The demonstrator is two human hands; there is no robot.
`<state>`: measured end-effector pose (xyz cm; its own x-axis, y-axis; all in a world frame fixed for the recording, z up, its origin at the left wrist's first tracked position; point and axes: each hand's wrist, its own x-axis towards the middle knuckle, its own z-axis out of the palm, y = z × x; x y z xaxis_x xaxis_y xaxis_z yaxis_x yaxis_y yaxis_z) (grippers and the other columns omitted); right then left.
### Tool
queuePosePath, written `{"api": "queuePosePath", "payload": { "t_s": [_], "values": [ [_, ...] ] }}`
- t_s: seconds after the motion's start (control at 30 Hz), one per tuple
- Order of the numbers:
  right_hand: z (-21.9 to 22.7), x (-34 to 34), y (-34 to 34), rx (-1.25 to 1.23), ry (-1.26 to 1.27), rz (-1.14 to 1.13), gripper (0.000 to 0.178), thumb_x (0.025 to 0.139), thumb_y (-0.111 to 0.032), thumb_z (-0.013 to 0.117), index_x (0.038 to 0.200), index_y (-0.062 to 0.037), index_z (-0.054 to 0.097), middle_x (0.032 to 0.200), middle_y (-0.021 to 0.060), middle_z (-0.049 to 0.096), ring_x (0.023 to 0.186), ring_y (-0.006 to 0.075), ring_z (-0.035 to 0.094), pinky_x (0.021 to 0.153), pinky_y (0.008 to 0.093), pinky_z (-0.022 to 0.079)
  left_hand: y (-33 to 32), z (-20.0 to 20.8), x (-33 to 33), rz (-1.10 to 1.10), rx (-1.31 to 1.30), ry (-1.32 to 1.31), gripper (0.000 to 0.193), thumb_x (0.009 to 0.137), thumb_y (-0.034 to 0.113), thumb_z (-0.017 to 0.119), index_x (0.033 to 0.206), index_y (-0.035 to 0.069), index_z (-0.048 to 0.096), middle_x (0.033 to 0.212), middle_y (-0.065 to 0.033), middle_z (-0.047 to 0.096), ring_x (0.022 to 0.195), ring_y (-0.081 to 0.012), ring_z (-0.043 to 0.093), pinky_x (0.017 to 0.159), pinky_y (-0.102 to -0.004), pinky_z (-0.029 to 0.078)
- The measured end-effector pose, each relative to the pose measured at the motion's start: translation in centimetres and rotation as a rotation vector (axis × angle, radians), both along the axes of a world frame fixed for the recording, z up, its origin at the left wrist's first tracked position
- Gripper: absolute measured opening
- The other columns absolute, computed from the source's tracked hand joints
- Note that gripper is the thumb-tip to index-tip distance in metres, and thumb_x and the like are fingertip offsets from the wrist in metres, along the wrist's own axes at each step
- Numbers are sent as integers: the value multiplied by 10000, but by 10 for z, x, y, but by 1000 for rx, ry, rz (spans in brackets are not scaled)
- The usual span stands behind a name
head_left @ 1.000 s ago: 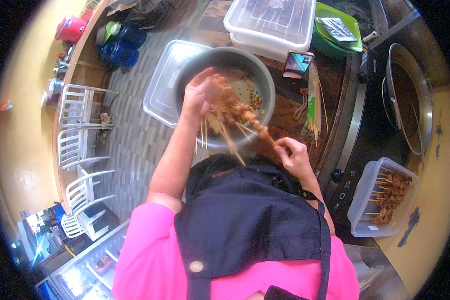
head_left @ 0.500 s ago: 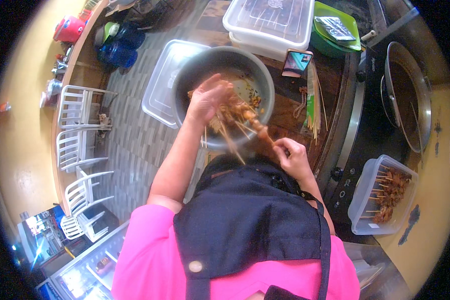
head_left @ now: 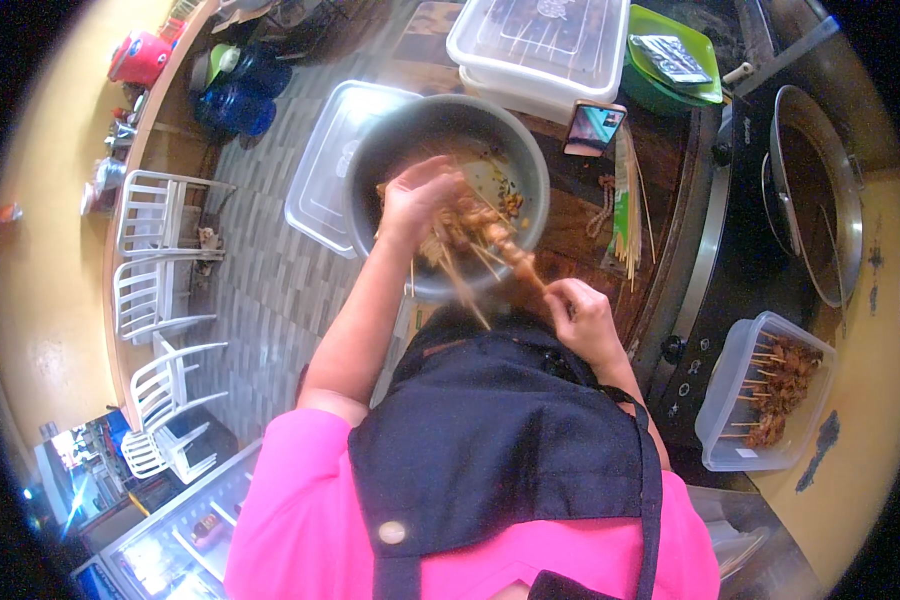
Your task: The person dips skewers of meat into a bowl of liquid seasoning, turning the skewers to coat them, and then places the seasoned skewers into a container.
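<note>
A large grey pot (head_left: 538,190) stands in front of me, with meat skewers (head_left: 440,245) lying against its near left side, their bare sticks pointing toward me. Over the pot slants one meat skewer (head_left: 507,243), threaded with pale brown pieces. My right hand (head_left: 583,318) pinches its bare lower end, just outside the near right rim. At the skewer's upper end my left hand (head_left: 417,203) is closed around the meat, its fingertips slightly blurred. Yellowish bits (head_left: 510,203) lie on the pot's bottom at the right.
Bare sticks (head_left: 627,220) and a propped phone (head_left: 594,128) are right of the pot. Behind it stands a lidded white container (head_left: 540,50); a clear lid (head_left: 322,165) lies left. At right are a stove (head_left: 715,260), a wide pan (head_left: 855,220) and a tub of browned skewers (head_left: 730,440).
My left hand has shifted slightly, its fingers lower and closer around the meat. My right hand keeps its pinch on the stick, almost in the same place.
</note>
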<state>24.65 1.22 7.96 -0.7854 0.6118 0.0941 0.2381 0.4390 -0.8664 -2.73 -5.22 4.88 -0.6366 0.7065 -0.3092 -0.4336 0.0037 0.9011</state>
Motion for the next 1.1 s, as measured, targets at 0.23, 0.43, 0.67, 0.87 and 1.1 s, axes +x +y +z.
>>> {"api": "queuePosePath", "payload": {
  "t_s": [0.23, 0.43, 0.67, 0.87, 1.1],
  "values": [
    [-4, 2, 4, 14, 19, 4, 72, 733, -26, 594, 792, 10, 573, 752, 154, 589, 693, 294, 589, 623, 339, 467, 3, -3, -2, 112, 61, -339, 318, 735, -39, 614, 1040, -55, 527, 931, -173, 599, 853, -255, 608, 760, -309, 505],
    [-2, 2, 6, -7, -22, -10, 76, 738, -45, 595, 792, 3, 574, 763, 163, 595, 699, 309, 591, 618, 353, 472, 3, -2, -1, 102, 93, -198, 285, 765, -37, 573, 1046, 7, 548, 944, -159, 613, 866, -239, 601, 780, -359, 502],
    [1, 2, 6, -40, -37, 8, 78, 735, -44, 596, 793, 4, 574, 762, 163, 599, 692, 303, 599, 610, 349, 477, 5, 3, 4, 91, 129, 30, 253, 752, -56, 580, 999, 0, 584, 915, -135, 625, 834, -205, 611, 762, -323, 507],
    [5, 4, 5, -53, -19, 13, 83, 734, -37, 598, 799, 7, 572, 754, 167, 596, 684, 297, 601, 603, 347, 478, 5, 6, 1, 96, 72, 85, 283, 748, -42, 592, 1027, 4, 566, 938, -123, 618, 837, -195, 609, 757, -308, 508],
    [3, 4, 4, -71, -36, 4, 80, 735, -35, 602, 798, 8, 577, 759, 160, 599, 684, 285, 604, 606, 341, 480, 3, 5, 1, 70, 81, -364, 360, 735, -50, 604, 1078, 0, 505, 974, -130, 587, 881, -231, 597, 769, -326, 506]
  ]
}}
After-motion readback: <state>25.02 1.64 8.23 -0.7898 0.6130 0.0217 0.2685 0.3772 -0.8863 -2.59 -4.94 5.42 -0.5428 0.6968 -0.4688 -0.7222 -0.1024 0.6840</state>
